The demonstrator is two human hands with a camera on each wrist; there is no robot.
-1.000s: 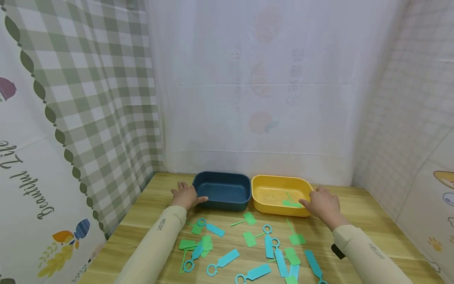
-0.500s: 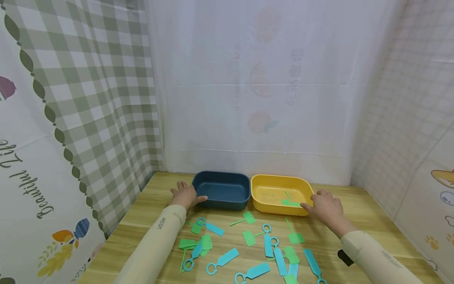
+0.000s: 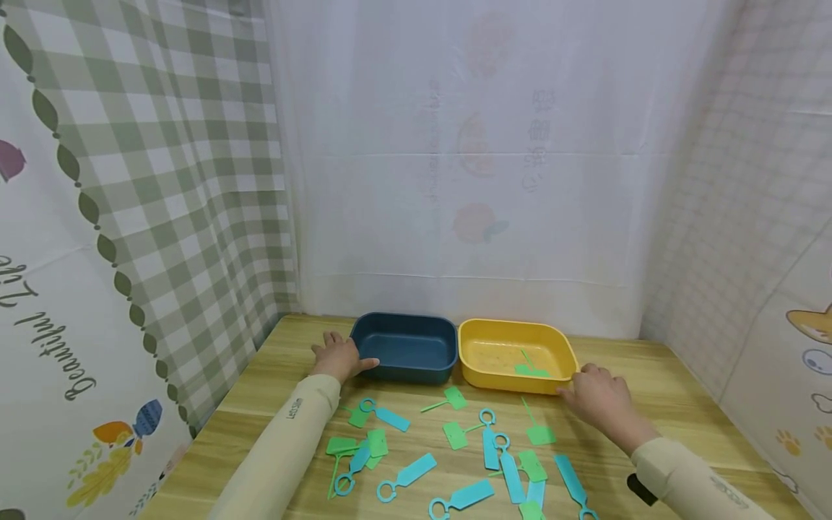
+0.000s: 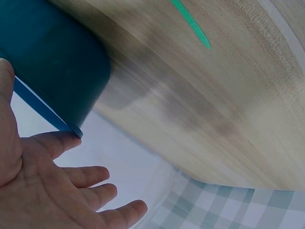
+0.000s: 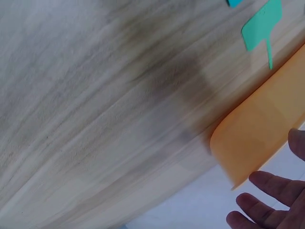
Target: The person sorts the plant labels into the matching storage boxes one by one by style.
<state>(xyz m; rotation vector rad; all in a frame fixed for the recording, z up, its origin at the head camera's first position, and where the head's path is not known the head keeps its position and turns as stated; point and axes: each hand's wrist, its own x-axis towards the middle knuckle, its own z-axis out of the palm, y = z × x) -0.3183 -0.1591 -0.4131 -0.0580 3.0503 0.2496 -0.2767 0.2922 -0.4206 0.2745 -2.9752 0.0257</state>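
My left hand rests at the left end of a dark blue bin. In the left wrist view its thumb and index finger touch the rim of the blue bin, while the other fingers spread straight. My right hand is by the right front corner of a yellow bin, fingers loose. The right wrist view shows the index fingertip at the rim of the yellow bin. Inside the yellow bin lies a green tag. The blue bin's visible floor is bare.
Several flat blue ring-ended tags, such as one blue tag, lie scattered on the wooden table. Several green stemmed tags, including one green tag, lie among them, some overlapping. A white curtain hangs behind the bins.
My right hand has shifted slightly toward me at the yellow bin's corner, and its thumb has slid off the front rim. The left hand keeps its place.
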